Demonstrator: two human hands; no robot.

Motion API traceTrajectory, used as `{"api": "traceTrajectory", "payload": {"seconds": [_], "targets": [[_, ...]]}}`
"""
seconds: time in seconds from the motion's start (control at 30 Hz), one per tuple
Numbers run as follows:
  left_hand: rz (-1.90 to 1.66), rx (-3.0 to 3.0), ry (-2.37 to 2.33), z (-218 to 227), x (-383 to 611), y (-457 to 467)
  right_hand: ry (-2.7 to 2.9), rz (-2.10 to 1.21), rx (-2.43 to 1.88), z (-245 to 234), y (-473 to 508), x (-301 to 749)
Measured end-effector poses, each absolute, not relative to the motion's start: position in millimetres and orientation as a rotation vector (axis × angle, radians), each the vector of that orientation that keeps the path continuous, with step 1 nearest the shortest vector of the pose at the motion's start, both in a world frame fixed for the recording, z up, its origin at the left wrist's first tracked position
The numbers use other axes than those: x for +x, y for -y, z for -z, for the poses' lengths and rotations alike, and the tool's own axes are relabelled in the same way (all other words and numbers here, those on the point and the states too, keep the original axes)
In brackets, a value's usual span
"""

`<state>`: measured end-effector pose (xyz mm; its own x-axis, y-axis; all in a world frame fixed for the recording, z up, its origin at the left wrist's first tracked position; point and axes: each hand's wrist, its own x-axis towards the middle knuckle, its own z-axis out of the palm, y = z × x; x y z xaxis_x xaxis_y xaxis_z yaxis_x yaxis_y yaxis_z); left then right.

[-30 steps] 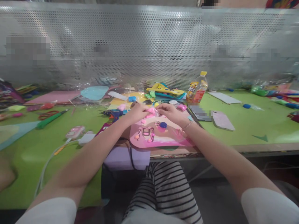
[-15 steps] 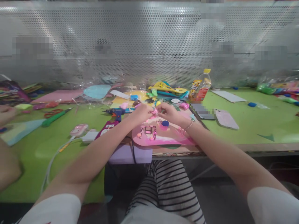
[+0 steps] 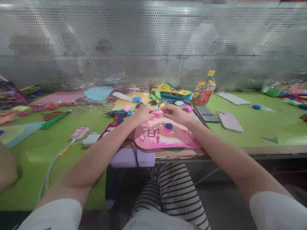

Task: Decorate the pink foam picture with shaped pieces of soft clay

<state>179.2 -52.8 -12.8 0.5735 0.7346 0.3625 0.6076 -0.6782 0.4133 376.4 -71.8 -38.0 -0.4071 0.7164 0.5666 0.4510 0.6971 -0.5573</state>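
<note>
Over the upper part of a pink craft board (image 3: pixel 172 143), my left hand (image 3: pixel 144 114) and my right hand (image 3: pixel 174 114) meet fingertip to fingertip. Between them is soft pink modelling clay (image 3: pixel 157 113), apparently with a bit of clear wrapper on its right. The left fingers pinch the clay. My right fingers are closed at its wrapped end. Below the hands, a small dark blue lump (image 3: pixel 169 126) lies on the board. Left of it is a small pink-and-brown square frame (image 3: pixel 151 133) with little decorations around it.
A glue gun (image 3: pixel 120 115), a white adapter (image 3: pixel 91 140) with a cable, and green-handled scissors (image 3: pixel 54 120) lie left. Behind are yellow foam cutouts (image 3: pixel 171 90) and a drink bottle (image 3: pixel 205 88). Two phones, one pink-cased (image 3: pixel 230 121), lie right. Another person's arm (image 3: pixel 7 167) rests at far left.
More of the pink clay shows between my hands, and my fingers have shifted slightly around it. The view has moved a little. At far left, the other person's hand has shifted.
</note>
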Motion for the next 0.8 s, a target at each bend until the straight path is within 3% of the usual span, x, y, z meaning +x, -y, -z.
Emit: {"api": "traceTrajectory", "payload": {"seconds": [0.53, 0.8], "targets": [[-0.941, 2.447, -1.033, 6, 180, 59, 1.872, -0.664, -0.895, 34, 76, 369], [-0.882, 2.443, -1.127, 9, 175, 52, 2.078, -0.667, -0.939, 29, 79, 377]]}}
